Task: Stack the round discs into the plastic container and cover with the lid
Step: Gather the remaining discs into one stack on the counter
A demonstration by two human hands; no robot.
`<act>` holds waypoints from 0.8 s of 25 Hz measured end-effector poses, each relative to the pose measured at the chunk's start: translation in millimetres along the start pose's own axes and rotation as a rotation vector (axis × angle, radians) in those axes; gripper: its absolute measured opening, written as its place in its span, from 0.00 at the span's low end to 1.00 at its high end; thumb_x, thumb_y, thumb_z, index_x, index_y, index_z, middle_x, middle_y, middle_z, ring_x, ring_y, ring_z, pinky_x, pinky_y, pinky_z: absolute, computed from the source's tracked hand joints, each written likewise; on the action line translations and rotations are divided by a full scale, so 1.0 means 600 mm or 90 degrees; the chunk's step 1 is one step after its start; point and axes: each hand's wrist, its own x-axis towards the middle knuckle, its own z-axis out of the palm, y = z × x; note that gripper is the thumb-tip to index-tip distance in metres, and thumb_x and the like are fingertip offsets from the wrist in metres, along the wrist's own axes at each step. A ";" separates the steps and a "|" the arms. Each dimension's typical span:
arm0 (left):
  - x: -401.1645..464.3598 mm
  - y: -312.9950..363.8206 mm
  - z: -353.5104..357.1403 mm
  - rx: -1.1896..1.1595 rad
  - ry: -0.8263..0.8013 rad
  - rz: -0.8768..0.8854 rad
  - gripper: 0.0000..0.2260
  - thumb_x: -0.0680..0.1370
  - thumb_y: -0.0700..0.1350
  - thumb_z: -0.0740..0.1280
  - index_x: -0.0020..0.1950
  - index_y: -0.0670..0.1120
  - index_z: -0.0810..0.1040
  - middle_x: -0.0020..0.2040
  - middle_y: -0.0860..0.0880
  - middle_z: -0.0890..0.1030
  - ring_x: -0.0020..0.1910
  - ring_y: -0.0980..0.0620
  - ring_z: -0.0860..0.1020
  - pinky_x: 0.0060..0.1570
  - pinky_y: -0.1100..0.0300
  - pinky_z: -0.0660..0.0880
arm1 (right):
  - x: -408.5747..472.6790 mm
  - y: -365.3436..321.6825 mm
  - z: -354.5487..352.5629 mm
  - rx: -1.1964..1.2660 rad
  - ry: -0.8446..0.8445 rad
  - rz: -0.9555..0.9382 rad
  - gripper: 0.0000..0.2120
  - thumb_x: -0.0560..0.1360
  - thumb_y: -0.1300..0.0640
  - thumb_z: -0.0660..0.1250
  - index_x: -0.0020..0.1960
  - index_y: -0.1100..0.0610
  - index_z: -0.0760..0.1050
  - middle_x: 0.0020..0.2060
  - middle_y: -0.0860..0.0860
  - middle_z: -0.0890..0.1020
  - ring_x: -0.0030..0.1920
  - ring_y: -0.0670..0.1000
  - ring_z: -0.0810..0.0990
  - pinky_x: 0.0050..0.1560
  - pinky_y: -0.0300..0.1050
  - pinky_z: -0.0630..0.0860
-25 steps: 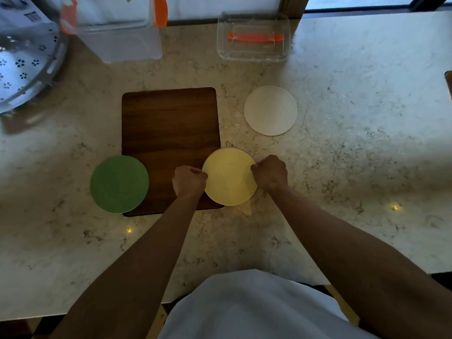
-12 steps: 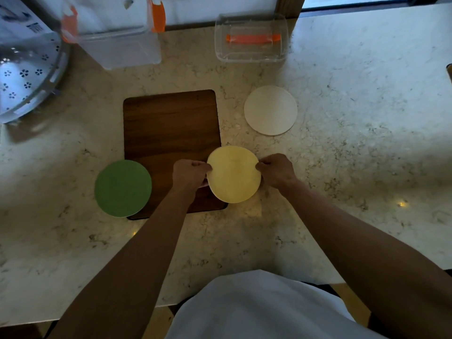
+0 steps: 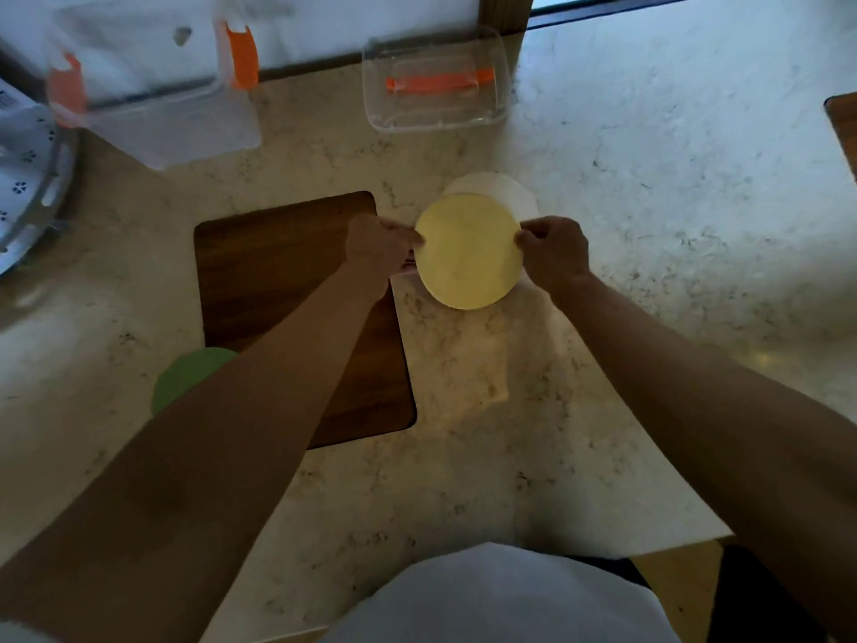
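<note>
A yellow disc (image 3: 467,250) is held above the counter by both hands. My left hand (image 3: 378,245) pinches its left edge and my right hand (image 3: 552,250) pinches its right edge. It covers most of a white disc (image 3: 512,192) lying on the counter behind it. A green disc (image 3: 185,375) lies at the lower left, partly hidden by my left forearm. The clear plastic container (image 3: 157,95) with orange clips stands at the back left. Its clear lid (image 3: 433,81) with an orange handle lies at the back centre.
A dark wooden cutting board (image 3: 269,280) lies under my left forearm. A perforated metal steamer tray (image 3: 28,178) sits at the far left edge. A brown object (image 3: 844,127) shows at the right edge. The counter's front edge runs near my body.
Both hands lifted the yellow disc off the board's corner and carried it away from me and to the right, so it now overlaps the white disc. The camera view shifted.
</note>
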 end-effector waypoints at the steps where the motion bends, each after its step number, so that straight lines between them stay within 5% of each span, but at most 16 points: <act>1: 0.013 0.013 0.007 -0.001 -0.002 0.004 0.08 0.72 0.32 0.71 0.50 0.33 0.80 0.46 0.38 0.83 0.42 0.43 0.84 0.40 0.49 0.83 | 0.018 -0.003 -0.004 -0.010 0.012 -0.008 0.10 0.75 0.59 0.67 0.54 0.58 0.83 0.50 0.54 0.85 0.52 0.54 0.82 0.58 0.50 0.78; 8: 0.091 0.059 0.040 0.031 -0.014 0.009 0.10 0.70 0.30 0.73 0.51 0.31 0.79 0.47 0.36 0.83 0.42 0.42 0.84 0.36 0.49 0.83 | 0.107 -0.022 -0.004 -0.069 0.063 -0.003 0.12 0.76 0.60 0.64 0.57 0.58 0.80 0.57 0.54 0.82 0.58 0.52 0.79 0.55 0.39 0.71; 20: 0.109 0.038 0.071 0.150 0.026 0.025 0.10 0.72 0.33 0.73 0.52 0.33 0.81 0.50 0.35 0.83 0.44 0.41 0.83 0.41 0.45 0.83 | 0.109 0.003 0.016 -0.128 0.082 0.004 0.12 0.77 0.59 0.63 0.57 0.61 0.81 0.54 0.56 0.83 0.57 0.54 0.80 0.55 0.45 0.74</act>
